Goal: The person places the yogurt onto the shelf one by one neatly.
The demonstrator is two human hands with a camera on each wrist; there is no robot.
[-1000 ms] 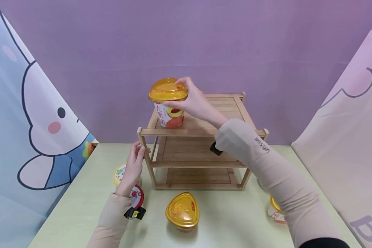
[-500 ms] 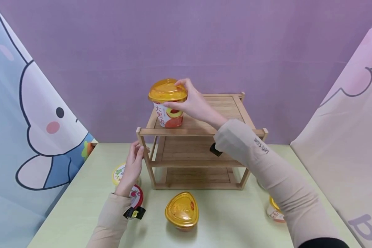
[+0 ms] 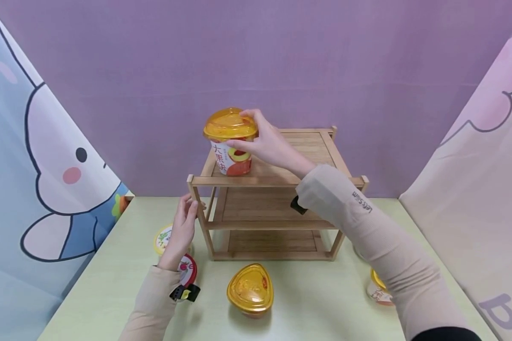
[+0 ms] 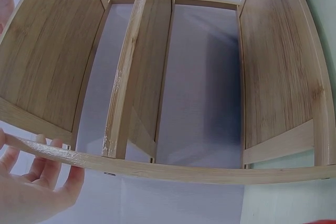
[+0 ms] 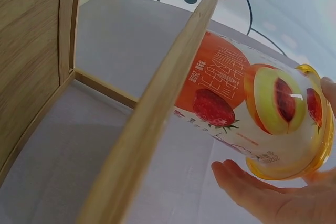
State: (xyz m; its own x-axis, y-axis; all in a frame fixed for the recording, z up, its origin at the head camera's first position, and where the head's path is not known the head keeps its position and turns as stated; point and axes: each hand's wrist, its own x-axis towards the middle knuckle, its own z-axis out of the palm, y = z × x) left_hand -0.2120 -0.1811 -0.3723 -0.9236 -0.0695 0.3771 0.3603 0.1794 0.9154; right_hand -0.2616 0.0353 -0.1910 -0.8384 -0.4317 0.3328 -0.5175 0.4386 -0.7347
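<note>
While one tub (image 3: 251, 290) sits on the worktop (image 3: 307, 303) in front of the shelf (image 3: 273, 203), our left hand (image 3: 182, 229) has its fingers round the shelf's left front post (image 3: 201, 215). At the shelf's top left front, our right hand's (image 3: 266, 142) fingers pinch the cup (image 3: 228, 160) near its lid (image 3: 226, 125); we should squeeze lightly, base level.

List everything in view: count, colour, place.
Rack: 1, tan, table centre
Upper cup: 1, white-orange, amber-lidded, rack's top left
Front cup: 1, amber-lidded, before rack
Right cup: 1, white, yellow-lidded, rack's right
Far tub: 1, yellow-lidded, rack's left
Near tub: 1, red-lidded, rack's left
Table: 1, pale green, underneath
Backdrop: 1, purple, behind rack
Cloths: 2, pastel, both sides
Wrist pieces: 2, black, cuffs
Sleeves: 2, beige, arms
Left hand: 1, bare, rack's left post
Right hand: 1, bare, gripping upper cup
</note>
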